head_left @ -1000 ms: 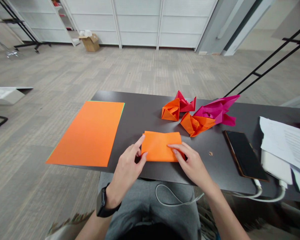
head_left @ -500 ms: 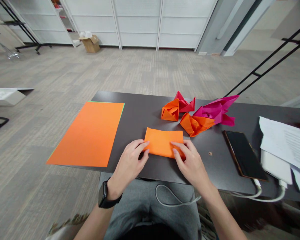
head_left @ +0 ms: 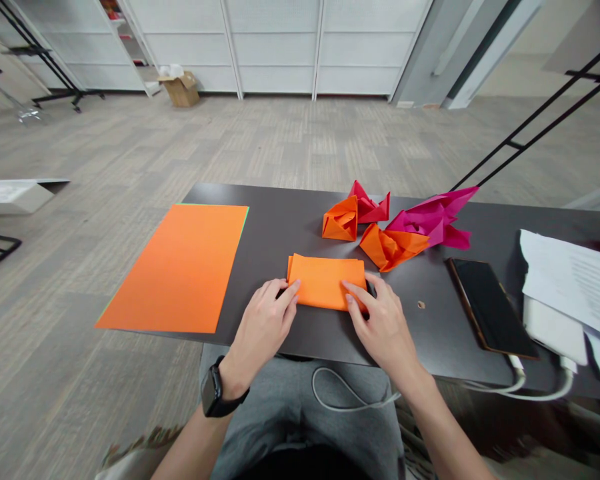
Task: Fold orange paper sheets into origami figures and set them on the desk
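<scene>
On the desk [head_left: 275,233], the left hand [head_left: 263,327] and right hand [head_left: 383,330] press spread fingers onto light, soft folded orange paper [head_left: 325,281], best taken by its edges.

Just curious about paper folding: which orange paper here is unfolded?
The large flat sheet at far left. The packet between the left hand and right hand is folded, as are the orange origami shape and its neighbour.
</scene>
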Tool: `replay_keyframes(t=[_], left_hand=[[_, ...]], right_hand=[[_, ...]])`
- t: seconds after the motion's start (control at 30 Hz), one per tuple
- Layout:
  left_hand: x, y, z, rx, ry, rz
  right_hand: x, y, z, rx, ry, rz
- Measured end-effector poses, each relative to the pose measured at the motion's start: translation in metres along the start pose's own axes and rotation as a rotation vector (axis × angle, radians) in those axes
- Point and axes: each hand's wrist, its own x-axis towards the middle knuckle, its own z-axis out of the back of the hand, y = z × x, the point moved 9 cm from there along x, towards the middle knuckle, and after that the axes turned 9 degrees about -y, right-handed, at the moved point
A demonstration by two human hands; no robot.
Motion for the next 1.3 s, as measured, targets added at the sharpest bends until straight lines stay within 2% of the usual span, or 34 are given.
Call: replay_keyframes(t=[0.27, 0.5, 0.73, 1.07, 1.3], left_hand=[[-0.004, 0.005, 0.003, -0.136, -0.065, 0.066], [-0.004, 0.006, 0.006, -0.125, -0.081, 0.093], [-0.007, 0.005, 0.009, -0.085, -0.124, 0.046], [-0.007, 0.004, 0.010, -0.039, -0.156, 0.044], [-0.005, 0.002, 0.010, -0.013, -0.145, 0.031]], right_hand=[[-0.001, -0.002, -0.003, 0.055, 0.020, -0.017], [-0.002, -0.001, -0.014, 0.024, 0.123, 0.011], [0.002, -0.005, -0.012, 0.190, 0.144, -0.025], [0.000, 0.001, -0.012, -0.096, 0.102, 0.032], [0.000, 0.004, -0.013, -0.156, 0.115, 0.045]])
